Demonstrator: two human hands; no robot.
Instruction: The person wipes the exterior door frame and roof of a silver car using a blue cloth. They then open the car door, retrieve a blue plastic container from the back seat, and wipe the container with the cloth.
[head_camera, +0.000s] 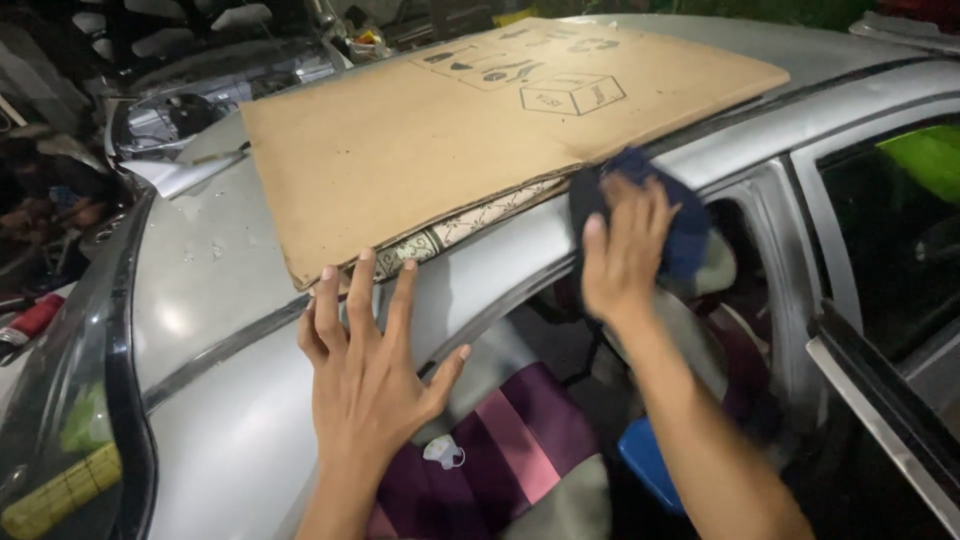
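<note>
- Head view, the only one I have, looking down over my two bare arms at the silver painted metal roof of a car (210, 270), seen from beside its open door.
- My left hand (365, 360) lies flat at about six o'clock in the frame, fingers spread wide, palm down on the silver roof edge above the door opening; it grips nothing, and its fingertips reach just to the lower edge of the cardboard.
- My right hand (622, 250) sits at about three o'clock from the left one, fingers loosely spread and pressed onto a dark blue crumpled cloth (680, 215), which it pushes flat against the roof rail rather than clutching; the hand is blurred.
- The cloth lies on the rail just below the lower right corner of the large flat brown cardboard sheet (420, 150), touching or nearly touching it.
- That cardboard covers the roof from centre toward twelve o'clock, with a thin patterned cream board (460, 228) peeking out beneath its lower edge.
- Through the door opening at six o'clock I see a purple and pink striped seat cover (500, 440) and a small white face mask (443, 452) lying on it.
</note>
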